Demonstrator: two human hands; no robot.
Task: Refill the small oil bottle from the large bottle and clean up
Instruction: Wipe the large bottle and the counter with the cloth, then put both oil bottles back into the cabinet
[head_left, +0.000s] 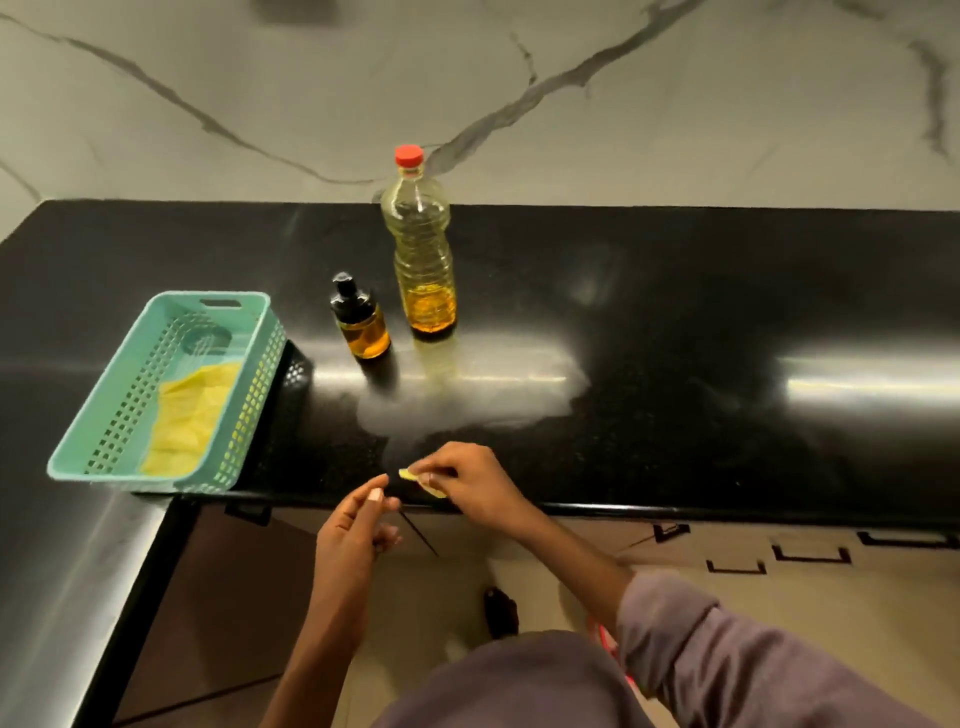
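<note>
A: Counter?
B: Glossy black, fine speckle. Wall white marble, grey veins.
A: Bottles?
B: Large bottle clear, red cap, amber oil low down. Small bottle dark top, black cap, amber below.
A: Basket?
B: Teal, grid-perforated sides, yellow cloth inside. Right hand has a yellow scrap. Sleeve mauve-grey.

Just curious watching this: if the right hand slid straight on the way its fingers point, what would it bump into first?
Probably the left hand. The right hand, pinching a small yellow piece, points leftward along the counter edge, though depth is unclear.
</note>
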